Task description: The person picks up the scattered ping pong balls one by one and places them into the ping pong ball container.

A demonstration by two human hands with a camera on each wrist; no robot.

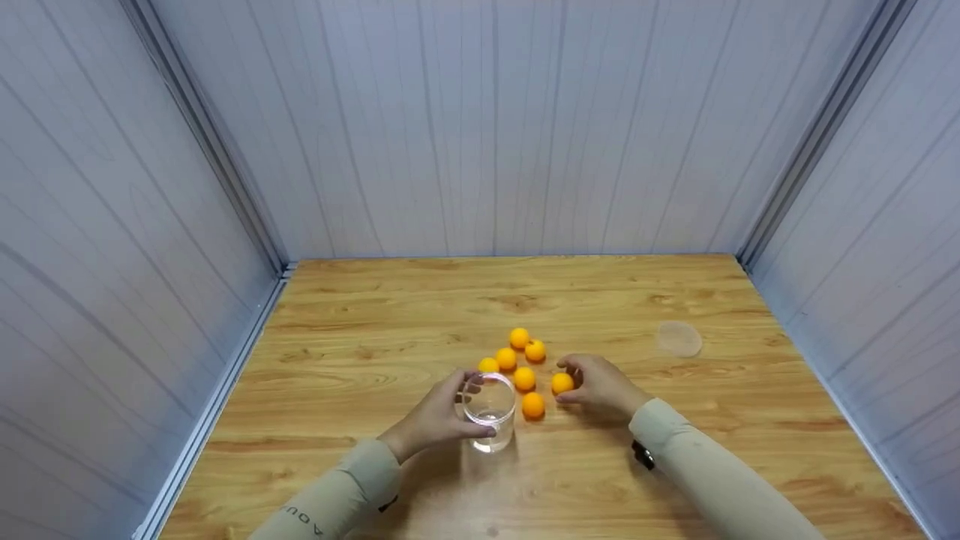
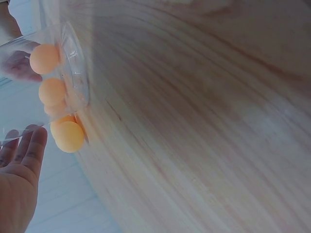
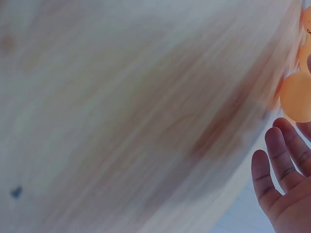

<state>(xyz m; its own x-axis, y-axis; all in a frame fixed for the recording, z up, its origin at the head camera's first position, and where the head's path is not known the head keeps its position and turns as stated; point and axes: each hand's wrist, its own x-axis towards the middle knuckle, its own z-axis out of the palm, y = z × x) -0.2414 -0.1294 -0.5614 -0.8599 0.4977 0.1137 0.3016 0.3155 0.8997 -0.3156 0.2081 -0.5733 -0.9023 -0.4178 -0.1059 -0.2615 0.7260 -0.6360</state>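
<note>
My left hand (image 1: 439, 420) grips a clear round container (image 1: 491, 439) from its left side, thumb at the near side and fingers round the far side. It stands open-topped on the wooden table. My right hand (image 1: 604, 386) has thumb and forefinger on either side of an orange table tennis ball (image 1: 562, 384); in the right wrist view this ball (image 3: 297, 97) lies at the fingertips, while the other fingers (image 3: 277, 150) extend loosely. Several more orange balls (image 1: 524, 379) lie in a loose group between the hands, one (image 1: 488, 366) partly behind the container rim.
A translucent flat disc (image 1: 679, 339) lies on the table (image 1: 360, 315) to the right, beyond the right hand. Pale panelled walls (image 1: 480, 135) enclose the table at the back and both sides. A dark wristband (image 1: 643, 454) shows under the right sleeve.
</note>
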